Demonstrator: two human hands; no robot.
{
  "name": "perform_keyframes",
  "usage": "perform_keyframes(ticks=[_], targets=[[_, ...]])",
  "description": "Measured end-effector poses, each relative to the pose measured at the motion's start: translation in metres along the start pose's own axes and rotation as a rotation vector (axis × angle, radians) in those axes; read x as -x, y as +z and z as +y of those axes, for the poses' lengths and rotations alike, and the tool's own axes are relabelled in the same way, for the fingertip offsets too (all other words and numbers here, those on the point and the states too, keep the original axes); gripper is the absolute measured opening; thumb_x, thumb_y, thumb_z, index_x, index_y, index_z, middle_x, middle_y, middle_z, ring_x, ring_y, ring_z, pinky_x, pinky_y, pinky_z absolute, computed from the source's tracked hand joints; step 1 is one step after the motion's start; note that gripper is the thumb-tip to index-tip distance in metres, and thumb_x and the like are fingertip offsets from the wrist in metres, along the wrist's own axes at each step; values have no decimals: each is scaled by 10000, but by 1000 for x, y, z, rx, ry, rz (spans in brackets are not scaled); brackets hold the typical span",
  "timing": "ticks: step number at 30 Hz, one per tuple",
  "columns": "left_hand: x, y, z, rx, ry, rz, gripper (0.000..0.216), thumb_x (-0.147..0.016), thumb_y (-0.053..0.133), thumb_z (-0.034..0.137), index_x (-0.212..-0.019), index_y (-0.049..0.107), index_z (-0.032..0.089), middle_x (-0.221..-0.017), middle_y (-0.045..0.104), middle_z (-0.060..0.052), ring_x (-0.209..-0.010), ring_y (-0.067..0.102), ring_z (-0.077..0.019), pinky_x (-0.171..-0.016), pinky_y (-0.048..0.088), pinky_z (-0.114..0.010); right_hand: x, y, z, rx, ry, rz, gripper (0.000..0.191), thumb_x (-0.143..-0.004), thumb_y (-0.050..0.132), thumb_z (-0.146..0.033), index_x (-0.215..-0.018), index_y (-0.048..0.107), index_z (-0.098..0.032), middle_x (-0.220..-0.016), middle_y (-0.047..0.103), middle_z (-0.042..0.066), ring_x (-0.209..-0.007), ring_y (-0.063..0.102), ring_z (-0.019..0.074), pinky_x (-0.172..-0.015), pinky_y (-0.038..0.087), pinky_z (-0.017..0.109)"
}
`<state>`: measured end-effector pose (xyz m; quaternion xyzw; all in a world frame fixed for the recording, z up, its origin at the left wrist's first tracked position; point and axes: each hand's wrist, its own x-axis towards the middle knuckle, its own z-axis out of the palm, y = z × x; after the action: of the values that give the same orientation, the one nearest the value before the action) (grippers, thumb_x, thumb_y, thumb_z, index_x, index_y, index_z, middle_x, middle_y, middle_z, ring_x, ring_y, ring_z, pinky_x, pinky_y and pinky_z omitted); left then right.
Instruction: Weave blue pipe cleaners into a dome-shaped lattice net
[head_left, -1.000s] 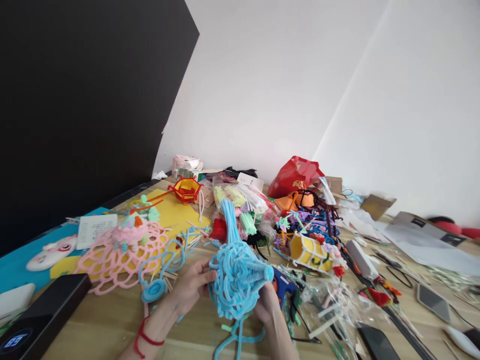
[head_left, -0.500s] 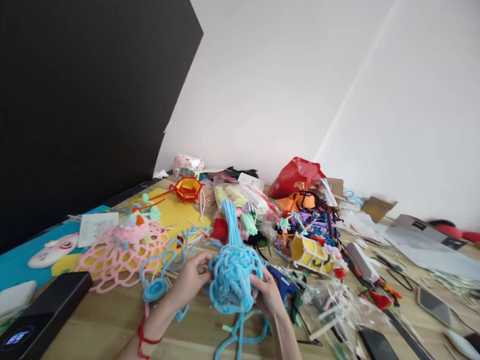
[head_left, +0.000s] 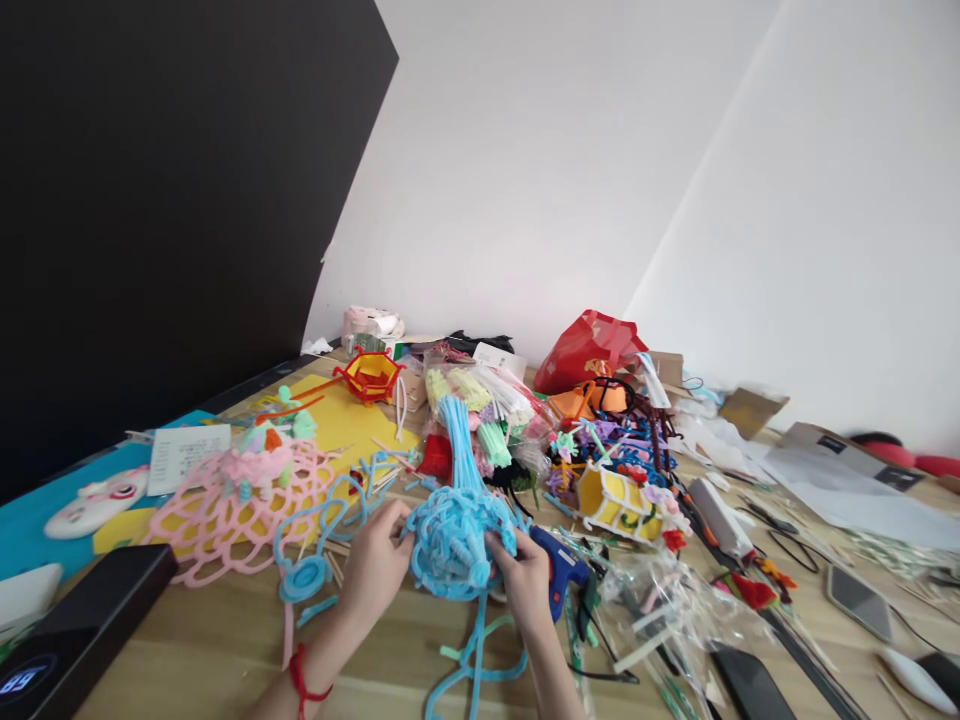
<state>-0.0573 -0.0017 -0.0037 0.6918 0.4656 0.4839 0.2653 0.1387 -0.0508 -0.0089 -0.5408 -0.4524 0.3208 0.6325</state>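
Note:
Both my hands hold a light blue pipe-cleaner craft (head_left: pixel 452 540), a woven ball with a bundle of straight stems rising from it. My left hand (head_left: pixel 377 562) grips its left side with curled fingers; a red string circles that wrist. My right hand (head_left: pixel 525 578) pinches its right side, fingers closed on the loops. Loose blue stems trail down from the ball onto the wooden table (head_left: pixel 202 650).
A pink pipe-cleaner net (head_left: pixel 232 500) lies at the left, with blue loops (head_left: pixel 315 540) beside it. A blue glue gun (head_left: pixel 561 572), a yellow-and-white basket (head_left: pixel 619 500), packs of pipe cleaners (head_left: pixel 487 410), a red bag (head_left: pixel 589 350), and a black box (head_left: pixel 82 630) crowd the table.
The blue craft has been lowered and turned toward the table, its coiled end no longer sticking out to the right. Both hands have closed in more tightly around the ball.

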Motion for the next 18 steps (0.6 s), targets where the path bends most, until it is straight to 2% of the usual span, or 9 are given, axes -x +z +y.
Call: perform_keyframes(ticks=[2,5,7,11,15,18], targets=[[-2,-1,-3,0,24,11,45,-726,473,174,-721,491,215,-751,628,-6,-726,643,-181,-676,501,-277,1,0,-3,-42,19,-67,263,-667,722,-403,-613,643,-158,-526,540,-26,-493,475,125,-504,394,239],[-6,-5,-3,11,59,4,73,-726,460,161,-725,512,212,-779,641,-17,-765,640,-183,-715,503,-286,3,-3,-4,-229,124,-242,276,-641,742,-428,-721,693,-169,-696,623,12,-619,542,155,-574,432,249],[-7,-8,0,4,93,-33,124,-716,452,144,-758,549,209,-803,653,-25,-795,637,-189,-741,502,-295,5,-5,-1,-390,231,-298,305,-657,717,-486,-705,691,-186,-681,625,11,-598,542,149,-557,432,248],[-4,-10,7,-58,174,-106,205,-709,440,112,-792,596,215,-851,672,-35,-849,635,-200,-769,500,-308,8,-6,6,-526,341,-303,321,-619,754,-493,-553,644,-198,-503,565,-20,-456,483,120,-480,409,238],[2,-6,9,-144,262,-142,304,-716,407,62,-864,612,231,-946,682,-29,-918,634,-192,-807,496,-304,9,-4,5,-532,392,-340,346,-612,759,-503,-734,723,-181,-617,668,29,-560,586,174,-568,457,282],[3,-5,5,-200,314,-136,340,-739,388,49,-906,614,239,-1015,678,-23,-945,638,-179,-810,503,-288,10,-4,0,-502,358,-366,288,-624,775,-432,-700,730,-158,-602,672,26,-536,575,154,-561,441,262]])
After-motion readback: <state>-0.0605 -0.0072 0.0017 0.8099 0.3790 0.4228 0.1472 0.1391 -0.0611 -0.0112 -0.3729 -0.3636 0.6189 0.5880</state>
